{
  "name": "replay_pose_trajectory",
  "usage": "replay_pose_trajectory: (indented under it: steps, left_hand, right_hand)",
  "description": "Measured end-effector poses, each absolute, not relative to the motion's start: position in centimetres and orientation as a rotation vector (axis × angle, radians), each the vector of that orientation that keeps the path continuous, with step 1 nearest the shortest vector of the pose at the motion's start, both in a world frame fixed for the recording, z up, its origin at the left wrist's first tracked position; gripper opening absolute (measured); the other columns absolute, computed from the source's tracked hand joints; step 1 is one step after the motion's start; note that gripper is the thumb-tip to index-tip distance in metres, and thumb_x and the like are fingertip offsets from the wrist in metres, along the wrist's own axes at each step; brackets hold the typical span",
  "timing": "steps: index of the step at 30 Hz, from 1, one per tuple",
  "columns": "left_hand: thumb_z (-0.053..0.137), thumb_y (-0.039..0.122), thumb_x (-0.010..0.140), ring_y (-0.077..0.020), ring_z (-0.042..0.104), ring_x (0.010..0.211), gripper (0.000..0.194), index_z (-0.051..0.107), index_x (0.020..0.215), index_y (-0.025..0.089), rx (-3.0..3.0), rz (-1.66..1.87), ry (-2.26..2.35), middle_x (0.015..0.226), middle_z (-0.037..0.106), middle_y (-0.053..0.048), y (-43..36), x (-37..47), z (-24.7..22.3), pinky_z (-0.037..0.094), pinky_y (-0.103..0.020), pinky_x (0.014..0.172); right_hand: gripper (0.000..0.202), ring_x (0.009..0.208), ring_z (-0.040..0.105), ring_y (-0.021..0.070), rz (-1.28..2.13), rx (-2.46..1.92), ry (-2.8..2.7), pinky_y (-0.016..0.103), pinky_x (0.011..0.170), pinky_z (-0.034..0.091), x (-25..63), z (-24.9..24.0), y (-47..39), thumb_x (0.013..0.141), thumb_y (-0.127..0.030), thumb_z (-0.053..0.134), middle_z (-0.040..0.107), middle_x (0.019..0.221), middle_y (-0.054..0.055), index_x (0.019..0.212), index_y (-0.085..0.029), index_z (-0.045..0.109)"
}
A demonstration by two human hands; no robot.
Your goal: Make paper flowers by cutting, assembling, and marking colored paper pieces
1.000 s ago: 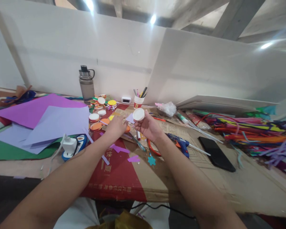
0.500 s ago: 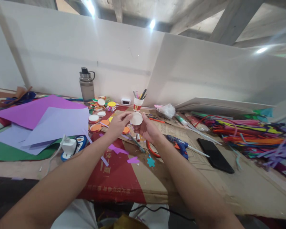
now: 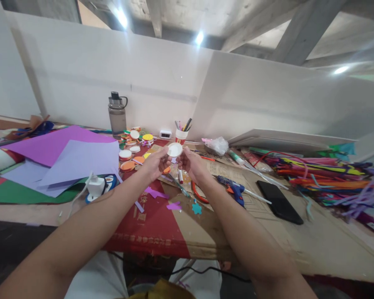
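Note:
Both my hands hold a small round white lid (image 3: 175, 149) up above the table. My left hand (image 3: 156, 162) pinches its left edge and my right hand (image 3: 189, 163) grips its right edge. A small purple paper piece shows just below the lid, between my fingers. Under my hands lie purple paper scraps (image 3: 156, 193), a teal paper flower (image 3: 197, 208), a pen (image 3: 180, 176) and red-handled scissors (image 3: 198, 193) on flattened cardboard (image 3: 187, 232). Several round lids covered in orange and yellow paper (image 3: 128, 158) lie to the left of my hands.
Purple, lilac and green paper sheets (image 3: 65, 155) cover the left side, with a white charger (image 3: 96, 187) at their edge. A grey water bottle (image 3: 117, 114) and pen cup (image 3: 180, 135) stand at the back. A blue glue gun (image 3: 235, 189), black phone (image 3: 279, 201) and pipe cleaners (image 3: 327, 176) lie right.
My left hand rose from the table and joined my right hand on the white lid. The lid shifted a little to the left, and the view tilted slightly.

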State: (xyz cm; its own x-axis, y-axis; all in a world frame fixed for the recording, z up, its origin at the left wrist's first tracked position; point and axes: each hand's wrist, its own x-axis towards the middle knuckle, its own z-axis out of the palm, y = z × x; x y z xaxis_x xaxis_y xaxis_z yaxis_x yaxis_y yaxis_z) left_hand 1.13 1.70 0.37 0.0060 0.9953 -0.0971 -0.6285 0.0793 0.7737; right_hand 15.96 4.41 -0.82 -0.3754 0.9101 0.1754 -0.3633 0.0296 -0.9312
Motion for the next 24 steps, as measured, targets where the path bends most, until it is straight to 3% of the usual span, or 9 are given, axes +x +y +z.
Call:
replay_pose_trajectory:
  steps: [3,7,14,21,24]
  left_hand:
    - [0.057,0.016,0.089,-0.0065,0.059,0.050,0.012,0.061,0.078,0.011,0.663,1.420,0.723,0.059,0.061,-0.001,1.7,1.3,0.1,0.050,-0.014,0.050]
    - [0.063,0.017,0.085,-0.0091,0.065,0.060,0.003,0.062,0.085,0.014,0.752,1.481,0.630,0.074,0.068,-0.002,1.8,1.5,-0.3,0.054,-0.019,0.060]
    - [0.067,0.016,0.080,-0.0154,0.071,0.079,0.015,0.065,0.095,0.015,0.895,1.439,0.541,0.090,0.072,-0.006,1.9,1.1,-0.6,0.055,-0.027,0.076]
    - [0.046,0.049,0.091,-0.0238,0.071,0.083,0.046,0.069,0.097,0.009,0.963,1.230,0.571,0.092,0.073,-0.017,2.1,0.4,-0.6,0.055,-0.035,0.076]
    - [0.054,0.048,0.088,-0.0231,0.071,0.085,0.042,0.069,0.097,0.010,1.038,1.216,0.609,0.095,0.073,-0.016,2.5,0.3,-1.0,0.054,-0.032,0.074]
  right_hand:
    - [0.039,0.052,0.048,0.0080,1.442,-0.629,-1.328,0.021,0.050,0.040,15.9,-0.8,4.4,0.071,-0.055,0.072,0.056,0.061,-0.003,0.071,-0.018,0.059]
    - [0.024,0.058,0.051,0.0085,1.305,-0.606,-1.356,0.021,0.055,0.042,15.8,-0.7,4.4,0.074,-0.042,0.070,0.056,0.065,-0.005,0.083,-0.020,0.062]
    - [0.017,0.065,0.051,0.0118,0.968,-0.689,-1.542,0.027,0.064,0.045,16.6,-0.1,3.9,0.080,-0.033,0.061,0.060,0.080,-0.001,0.092,-0.022,0.064]
    - [0.012,0.090,0.054,0.0196,0.472,-0.741,-1.851,0.033,0.082,0.043,17.4,0.1,3.4,0.087,-0.026,0.054,0.056,0.096,0.006,0.093,-0.022,0.064]
    - [0.014,0.095,0.053,0.0209,0.419,-0.748,-1.925,0.034,0.083,0.043,17.2,0.2,3.1,0.088,-0.023,0.051,0.055,0.100,0.008,0.093,-0.021,0.064]
